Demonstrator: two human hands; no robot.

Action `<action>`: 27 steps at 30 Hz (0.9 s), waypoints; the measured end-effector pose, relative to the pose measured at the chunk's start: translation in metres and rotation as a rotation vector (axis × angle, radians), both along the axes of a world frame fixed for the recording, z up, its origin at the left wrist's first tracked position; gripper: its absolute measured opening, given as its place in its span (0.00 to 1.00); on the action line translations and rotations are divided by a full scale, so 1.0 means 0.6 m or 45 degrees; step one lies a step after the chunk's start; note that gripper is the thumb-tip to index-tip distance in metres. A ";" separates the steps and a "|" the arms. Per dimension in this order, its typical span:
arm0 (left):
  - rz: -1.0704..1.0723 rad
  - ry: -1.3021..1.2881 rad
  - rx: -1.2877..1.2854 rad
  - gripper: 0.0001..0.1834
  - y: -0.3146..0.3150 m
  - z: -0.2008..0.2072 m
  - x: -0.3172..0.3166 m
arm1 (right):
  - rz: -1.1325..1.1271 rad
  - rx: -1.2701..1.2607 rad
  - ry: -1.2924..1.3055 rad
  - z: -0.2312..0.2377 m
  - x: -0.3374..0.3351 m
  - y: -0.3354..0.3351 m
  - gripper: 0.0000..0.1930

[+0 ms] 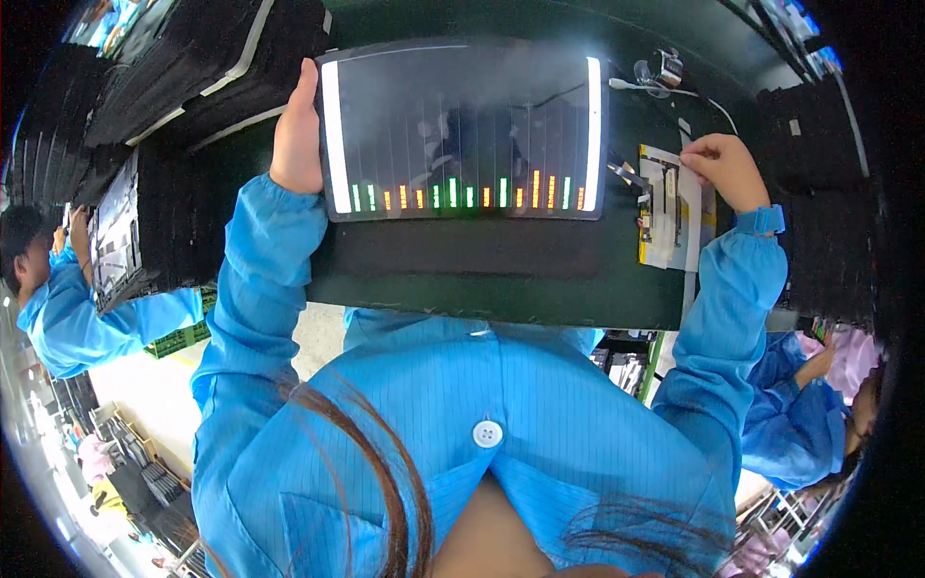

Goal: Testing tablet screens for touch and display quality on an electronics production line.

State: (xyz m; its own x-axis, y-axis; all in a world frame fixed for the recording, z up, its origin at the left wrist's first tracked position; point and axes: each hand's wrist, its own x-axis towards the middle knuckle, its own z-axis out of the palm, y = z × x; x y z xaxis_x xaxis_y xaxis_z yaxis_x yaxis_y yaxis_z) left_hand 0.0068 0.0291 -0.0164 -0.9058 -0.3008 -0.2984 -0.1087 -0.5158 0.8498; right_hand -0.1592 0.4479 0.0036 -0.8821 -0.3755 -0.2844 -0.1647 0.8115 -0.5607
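Note:
A dark flat panel [462,125] with a lit screen lies on the black work table [501,275]. It shows white bars at both sides and a row of green and orange bars along its near edge. My left hand [297,135] grips the panel's left edge, thumb pointing away from me. My right hand [725,166] pinches the top of a white and yellow strip [665,207] lying just right of the panel. Both arms wear blue sleeves.
Stacks of black trays [183,67] fill the far left, and more stand at the far right [819,164]. A white cable [665,89] and small clear part lie beyond the panel. Other people in blue coats work at left [67,308] and right [809,414].

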 end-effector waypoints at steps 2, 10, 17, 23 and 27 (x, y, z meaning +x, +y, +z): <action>-0.027 0.007 -0.008 0.27 0.002 0.004 0.000 | -0.014 -0.027 0.006 -0.004 -0.002 0.003 0.07; 0.037 -0.079 -0.037 0.26 0.005 0.014 0.003 | 0.116 -0.125 0.093 -0.007 0.025 -0.008 0.12; -0.011 0.006 0.058 0.27 0.007 0.011 0.003 | 0.235 -0.169 0.362 -0.016 0.175 -0.086 0.15; -0.017 0.024 0.017 0.27 0.005 0.007 -0.001 | -0.031 -0.352 0.341 -0.049 0.143 -0.056 0.11; 0.012 0.008 -0.004 0.26 -0.001 0.000 -0.001 | -0.011 -0.236 0.357 -0.037 0.137 -0.077 0.11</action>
State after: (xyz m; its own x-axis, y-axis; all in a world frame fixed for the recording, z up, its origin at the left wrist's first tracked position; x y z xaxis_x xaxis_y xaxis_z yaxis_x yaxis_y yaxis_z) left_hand 0.0065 0.0285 -0.0163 -0.9048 -0.3101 -0.2918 -0.0986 -0.5141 0.8520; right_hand -0.0772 0.4019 -0.0189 -0.9198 -0.3901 0.0424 -0.3269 0.7019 -0.6329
